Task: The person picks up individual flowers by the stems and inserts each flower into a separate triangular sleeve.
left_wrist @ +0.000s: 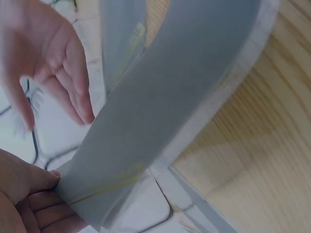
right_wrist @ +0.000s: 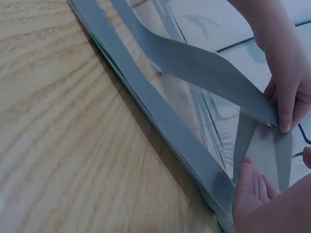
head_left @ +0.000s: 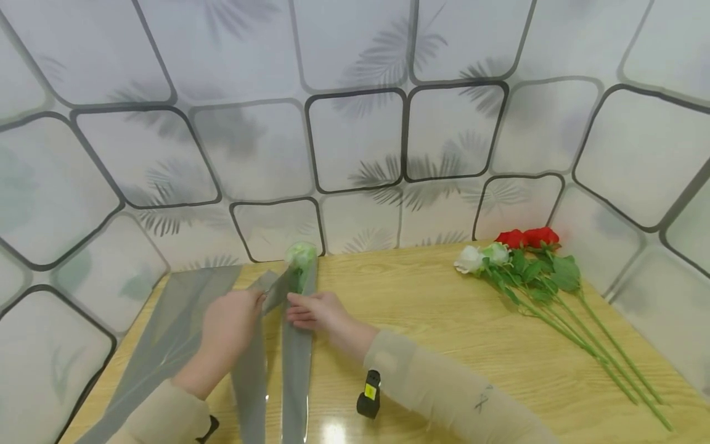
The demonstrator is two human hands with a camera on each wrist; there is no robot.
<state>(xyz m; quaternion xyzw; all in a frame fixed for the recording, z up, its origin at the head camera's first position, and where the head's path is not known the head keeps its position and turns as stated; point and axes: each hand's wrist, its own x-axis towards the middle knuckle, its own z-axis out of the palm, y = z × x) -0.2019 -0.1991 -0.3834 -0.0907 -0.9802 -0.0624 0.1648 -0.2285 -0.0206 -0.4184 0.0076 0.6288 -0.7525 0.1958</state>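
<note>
A person's left hand [head_left: 230, 324], its grip narrow, pinches the raised upper end of a long, smooth grey plastic band with a clear edge [head_left: 249, 376]; the left wrist view shows this band curving up off the pale wood-grain counter [head_left: 410, 302]. At about three o'clock from the left hand is the right hand [head_left: 318, 310], its grip fairly wide, thumb and fingers apart and mostly straight; the fingertips lie close to the grey plastic, though I cannot tell whether they touch it. A second straight grey plastic band [head_left: 296, 376] runs from beneath the right hand towards six o'clock along the counter. Just past the right hand, between eleven and twelve o'clock, a pale green-white flower with green leaves [head_left: 302, 253] lies at the counter's far edge, partly covered by grey plastic. At nine o'clock from the left hand, a broad translucent grey plastic sheet [head_left: 152, 333] is spread out. Well apart from the right hand, between two and three o'clock, lie long-stemmed whitish flowers [head_left: 471, 259] and, beside them, bright red flowers [head_left: 529, 237], their green stems pointing towards five o'clock. Both arms wear pale beige sleeves [head_left: 438, 376].
</note>
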